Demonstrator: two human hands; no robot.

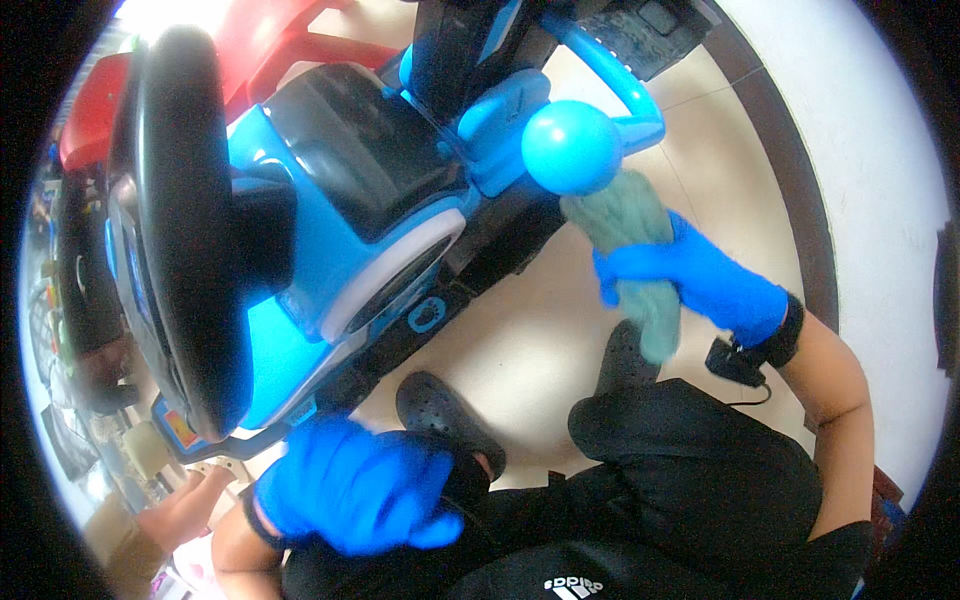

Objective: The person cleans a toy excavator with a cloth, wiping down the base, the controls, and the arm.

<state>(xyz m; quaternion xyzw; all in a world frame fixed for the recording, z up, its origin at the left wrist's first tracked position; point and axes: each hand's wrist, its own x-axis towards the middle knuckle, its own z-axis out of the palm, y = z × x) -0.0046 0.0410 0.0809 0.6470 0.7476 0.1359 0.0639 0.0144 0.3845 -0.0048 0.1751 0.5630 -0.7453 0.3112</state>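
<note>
My right hand (675, 266), in a blue glove, grips a crumpled green cloth (626, 210). The cloth's upper end is at the lower edge of a glossy blue ball (571, 148), beside a bent blue tubular handle (615, 71). Both appear to belong to a large blue and black children's ride-on toy (360, 157) with a white-edged round panel on its side. My left hand (360, 487), also gloved in blue, is blurred over my leg. Nothing shows in it, but its palm side is hidden.
A thick black rounded part (180, 232), perhaps a steering wheel, rises at the left. Red plastic furniture (277, 45) stands behind the toy. A white wall (885, 247) with a brown skirting runs along the right. Another person's bare foot (187, 506) shows at the lower left.
</note>
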